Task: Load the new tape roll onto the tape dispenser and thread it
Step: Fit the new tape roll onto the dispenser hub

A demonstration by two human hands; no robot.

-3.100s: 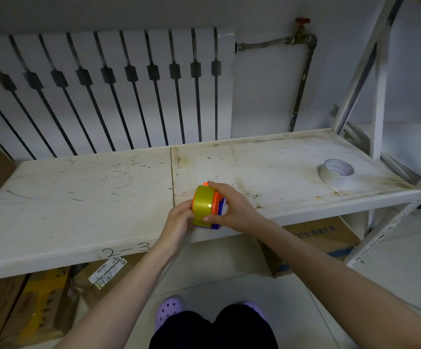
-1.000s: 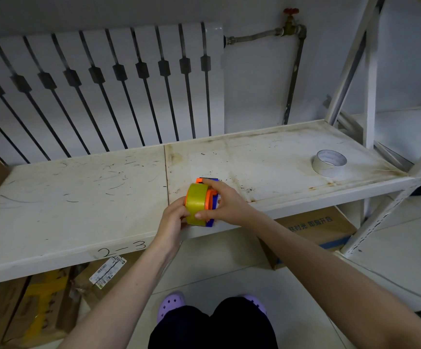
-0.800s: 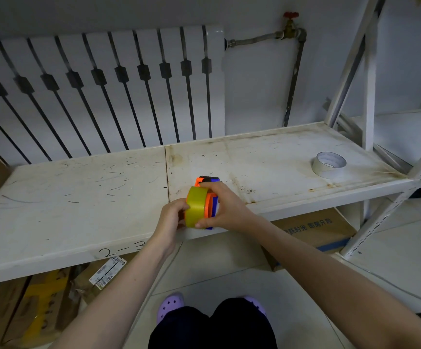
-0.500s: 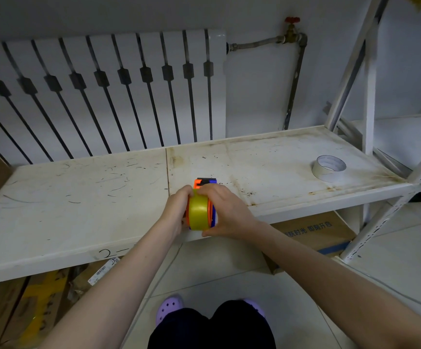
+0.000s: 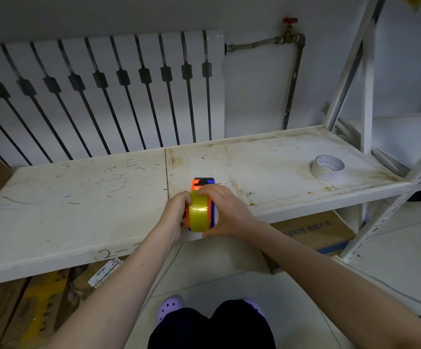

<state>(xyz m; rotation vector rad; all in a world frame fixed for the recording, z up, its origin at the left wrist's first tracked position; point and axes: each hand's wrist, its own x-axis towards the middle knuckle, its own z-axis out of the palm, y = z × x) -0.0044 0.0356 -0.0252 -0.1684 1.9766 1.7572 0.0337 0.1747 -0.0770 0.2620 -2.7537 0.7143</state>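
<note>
An orange and blue tape dispenser (image 5: 201, 183) stands at the front edge of the white shelf (image 5: 78, 205), its head pointing away from me. A yellowish tape roll (image 5: 198, 213) sits on it, edge-on toward me. My left hand (image 5: 175, 215) grips the orange left side of the dispenser. My right hand (image 5: 225, 212) wraps the blue right side, its fingers lying over the top of the roll. Any loose tape end is hidden under the fingers.
An empty whitish tape core (image 5: 327, 167) lies flat on the shelf at the far right. Cardboard boxes (image 5: 312, 233) sit on the floor under the shelf. A radiator (image 5: 103, 91) and a pipe with a red valve (image 5: 289, 21) line the back wall. White rack uprights (image 5: 366, 96) stand on the right.
The dispenser has turned from slanting leftward to pointing straight away from me. Both hands have closed in around the roll, with the right fingers now over its top.
</note>
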